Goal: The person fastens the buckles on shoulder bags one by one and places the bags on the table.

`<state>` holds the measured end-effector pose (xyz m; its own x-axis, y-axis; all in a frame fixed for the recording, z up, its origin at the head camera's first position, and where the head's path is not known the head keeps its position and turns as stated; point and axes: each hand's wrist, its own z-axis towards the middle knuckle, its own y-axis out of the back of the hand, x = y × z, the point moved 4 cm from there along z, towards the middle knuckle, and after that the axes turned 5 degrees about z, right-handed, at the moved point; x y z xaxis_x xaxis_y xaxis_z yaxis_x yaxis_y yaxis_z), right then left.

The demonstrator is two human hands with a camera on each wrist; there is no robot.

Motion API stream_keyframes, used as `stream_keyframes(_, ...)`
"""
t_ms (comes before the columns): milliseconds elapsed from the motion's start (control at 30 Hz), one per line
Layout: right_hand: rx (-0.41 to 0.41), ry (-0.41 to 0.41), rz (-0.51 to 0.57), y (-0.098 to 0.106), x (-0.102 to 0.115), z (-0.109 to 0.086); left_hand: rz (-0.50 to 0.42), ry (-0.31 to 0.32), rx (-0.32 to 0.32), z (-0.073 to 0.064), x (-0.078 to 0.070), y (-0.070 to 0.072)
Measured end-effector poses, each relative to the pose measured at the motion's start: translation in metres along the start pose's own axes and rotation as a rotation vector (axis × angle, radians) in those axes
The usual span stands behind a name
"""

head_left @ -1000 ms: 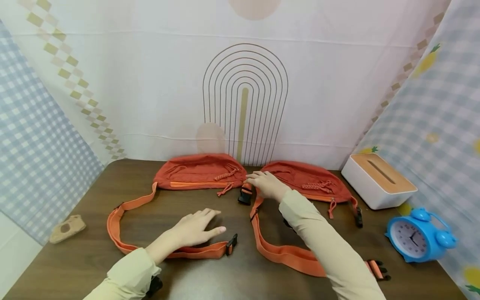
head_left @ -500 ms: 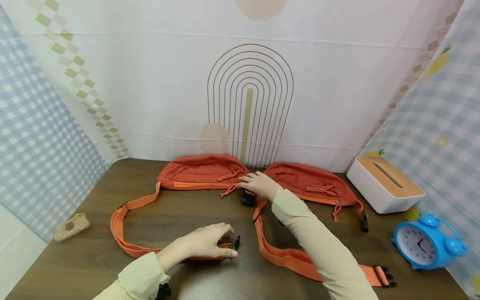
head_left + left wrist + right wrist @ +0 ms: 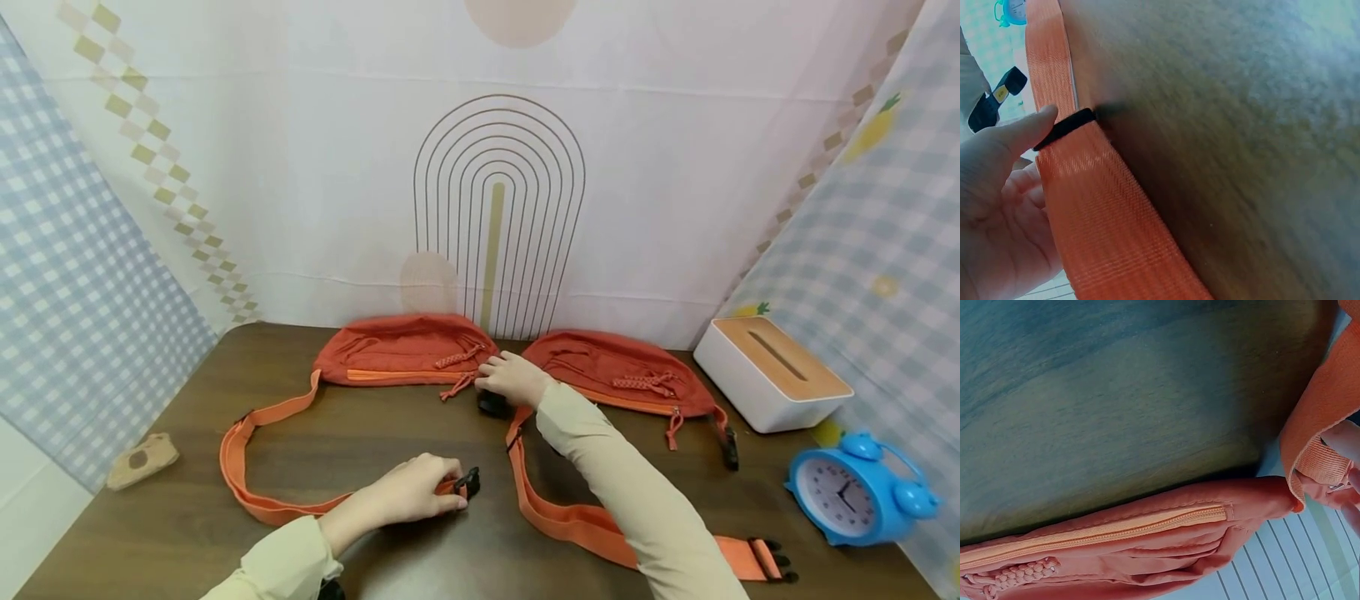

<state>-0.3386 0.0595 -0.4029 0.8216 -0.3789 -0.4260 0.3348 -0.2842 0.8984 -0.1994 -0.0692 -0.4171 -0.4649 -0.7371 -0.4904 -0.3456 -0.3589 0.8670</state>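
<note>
Two rust-red waist bags lie at the back of the table: the left bag (image 3: pixel 405 350) and the right bag (image 3: pixel 622 371). My left hand (image 3: pixel 416 492) pinches the free end of the left bag's orange strap (image 3: pixel 1104 206), the thumb against its black fitting and the fingers behind the webbing. A black buckle (image 3: pixel 468 482) juts out past those fingers. My right hand (image 3: pixel 516 379) holds the short buckle end at the left bag's right side, with the black buckle (image 3: pixel 492 405) below the fingers. In the right wrist view, only fingertips (image 3: pixel 1344 440) show against orange webbing.
The right bag's strap (image 3: pixel 570 521) curves under my right forearm to a black prong buckle (image 3: pixel 780 562). A white tissue box (image 3: pixel 772 375) with a wooden lid and a blue alarm clock (image 3: pixel 855 492) stand at right. A beige object (image 3: pixel 142 461) lies at left.
My left hand has moved right and closed its fingers on the strap end by the buckle. My right hand has shifted slightly left and curled over the short buckle end.
</note>
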Motion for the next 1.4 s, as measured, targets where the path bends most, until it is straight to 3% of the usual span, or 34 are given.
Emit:
stream_keyframes(200,0.022,-0.016,0.004,0.001,0.002,0.002,-0.027,-0.006,-0.053,0.0,0.002,0.0)
stream_keyframes(333,0.001,-0.03,0.077,-0.001,0.0,0.001,-0.08,0.005,-0.047,0.002,0.006,0.003)
stream_keyframes(467,-0.036,-0.043,0.161,-0.001,-0.002,-0.002,-0.104,0.015,-0.093,0.007,0.012,0.012)
stream_keyframes(600,-0.051,-0.047,0.195,0.002,-0.003,-0.005,-0.092,0.036,-0.15,0.013,0.016,0.021)
stream_keyframes(900,-0.078,-0.072,0.262,0.006,-0.01,-0.008,-0.056,0.097,-0.214,0.025,0.021,0.036)
stream_keyframes(1033,-0.09,-0.084,0.295,0.006,-0.012,-0.009,-0.065,0.13,-0.209,0.032,0.026,0.04)
stream_keyframes(1267,-0.107,-0.106,0.345,0.009,-0.014,-0.01,-0.101,0.107,-0.208,0.046,0.035,0.044)
stream_keyframes(1400,-0.1,-0.121,0.337,0.01,-0.014,-0.011,-0.138,0.163,-0.192,0.053,0.04,0.045)
